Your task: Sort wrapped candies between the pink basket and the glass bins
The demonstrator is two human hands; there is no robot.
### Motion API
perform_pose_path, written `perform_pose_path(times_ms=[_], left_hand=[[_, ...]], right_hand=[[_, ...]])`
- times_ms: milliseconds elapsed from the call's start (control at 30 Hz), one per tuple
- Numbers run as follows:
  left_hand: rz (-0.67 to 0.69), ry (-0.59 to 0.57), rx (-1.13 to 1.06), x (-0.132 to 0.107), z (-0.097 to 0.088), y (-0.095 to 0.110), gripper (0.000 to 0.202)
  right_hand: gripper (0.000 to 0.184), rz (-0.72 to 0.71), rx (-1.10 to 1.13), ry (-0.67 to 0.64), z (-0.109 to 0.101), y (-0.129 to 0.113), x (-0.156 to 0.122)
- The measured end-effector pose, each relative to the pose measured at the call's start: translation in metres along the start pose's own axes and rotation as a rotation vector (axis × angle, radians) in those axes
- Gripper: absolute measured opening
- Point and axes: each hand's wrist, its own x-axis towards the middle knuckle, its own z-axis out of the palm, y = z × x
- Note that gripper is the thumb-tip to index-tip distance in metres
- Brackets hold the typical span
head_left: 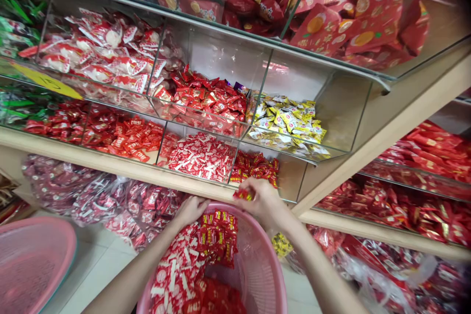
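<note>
My left hand [192, 209] is closed on the far rim of a pink plastic basket [274, 265]. Several red candies with yellow lettering [219, 235] lie inside it, beside red-and-white wrapped candies [176, 265] and plain red packets [217, 297]. Above the basket's far right rim, my right hand [265, 201] pinches a few red-and-yellow wrapped candies [243, 195]; the exact number is hidden by the fingers. Just behind that hand, a bottom-shelf compartment holds similar red candies [255, 164]. Red-and-white candies [202, 157] fill the compartment to its left.
Clear-walled shelves rise in front, holding yellow-and-white packets [290, 120], red candies [209, 95] and large red bags [353, 24]. A wooden shelf edge [147, 171] runs above the basket. Bagged candies [110, 201] lie below it. Another pink basket [62, 250] stands at left.
</note>
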Motion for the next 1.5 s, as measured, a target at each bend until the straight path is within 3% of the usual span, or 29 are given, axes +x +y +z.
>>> perform_pose_path(times_ms=[100,233,333,467,833,1033,1233,1400,1500], left_hand=[[-0.003,0.002,0.004,-0.001,0.001,0.000,0.048],[0.020,0.005,0.020,-0.001,0.002,-0.003,0.048],[0.020,0.003,0.025,-0.001,0.002,-0.004,0.047],[0.037,0.013,0.042,-0.001,0.002,-0.004,0.045],[-0.023,-0.019,0.032,-0.004,-0.003,0.003,0.036],[-0.008,0.000,0.068,-0.004,-0.002,0.001,0.046],[-0.015,-0.018,0.101,-0.004,-0.003,0.004,0.049],[-0.020,-0.007,0.120,-0.005,-0.004,0.006,0.049],[-0.010,0.000,0.112,-0.006,-0.004,0.007,0.048]], right_hand=[[0.017,0.080,0.161,-0.191,0.056,-0.001,-0.014],[0.015,0.282,-0.043,-0.139,0.121,0.016,-0.008],[0.018,0.326,-0.169,-0.065,0.141,0.019,0.002],[0.031,0.333,-0.234,-0.033,0.149,0.011,0.011],[0.024,0.329,-0.234,0.013,0.162,0.016,0.020],[0.027,0.294,-0.136,0.074,0.155,0.019,-0.003],[0.025,0.331,-0.145,0.029,0.159,0.026,-0.031],[0.024,0.332,-0.163,-0.037,0.170,0.017,-0.035],[0.037,0.321,-0.179,-0.038,0.179,0.010,-0.033]])
